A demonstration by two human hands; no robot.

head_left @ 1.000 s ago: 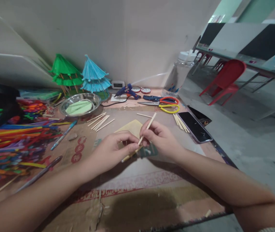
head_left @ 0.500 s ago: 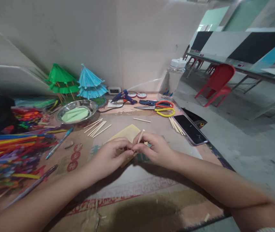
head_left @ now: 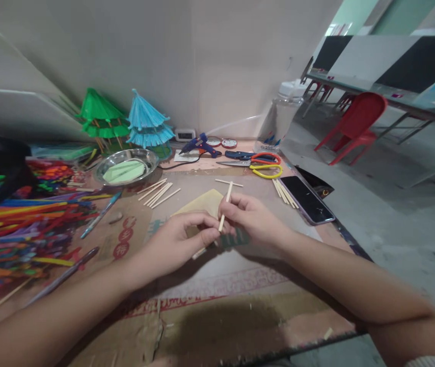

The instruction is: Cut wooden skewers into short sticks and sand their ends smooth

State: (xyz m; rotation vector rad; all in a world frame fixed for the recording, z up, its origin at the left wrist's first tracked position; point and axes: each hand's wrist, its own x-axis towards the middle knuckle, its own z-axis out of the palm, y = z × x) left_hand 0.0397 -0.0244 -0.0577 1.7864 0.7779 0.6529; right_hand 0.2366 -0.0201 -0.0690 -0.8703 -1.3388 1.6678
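Observation:
My right hand (head_left: 246,214) pinches a short pale wooden stick (head_left: 226,205), which slants upward from between the fingers. My left hand (head_left: 190,232) is closed on another pale stick (head_left: 199,253), whose end shows below the thumb. The fingertips of both hands nearly meet. Beneath and behind them lies a yellow paper sheet (head_left: 198,204), partly hidden. A loose stick (head_left: 229,182) lies just beyond, with several sticks (head_left: 160,193) at the left and another bundle (head_left: 285,193) at the right.
Behind are a metal bowl (head_left: 126,168), a glue gun (head_left: 202,145), scissors (head_left: 265,164), a bottle (head_left: 278,117) and green (head_left: 103,120) and blue (head_left: 149,122) paper umbrellas. A phone (head_left: 307,200) lies right; colourful pipe cleaners (head_left: 19,229) fill the left.
The stick in my right hand shows more of its length, and my hands have shifted slightly apart. A stick end now shows under my left hand. The whole view has shifted slightly.

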